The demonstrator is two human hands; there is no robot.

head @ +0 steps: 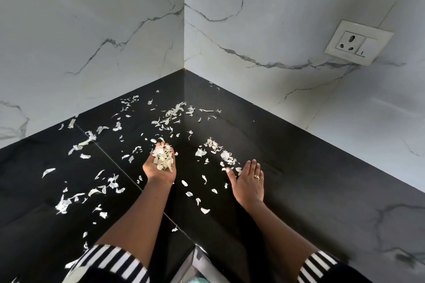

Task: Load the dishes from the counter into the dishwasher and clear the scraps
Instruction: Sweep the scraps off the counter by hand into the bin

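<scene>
Striped sleeves (110, 262) run off the bottom edge. Left hand (158, 173), above the counter (299, 156), cups scraps (162, 158), fingers curled and half buried. Right hand (249, 182) lies flat on it, fingers straight.

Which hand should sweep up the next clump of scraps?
Right. The right hand lies flat and empty on the counter, fingertips beside the nearest clump. The left hand is cupped palm-up, already full of gathered scraps.
</scene>
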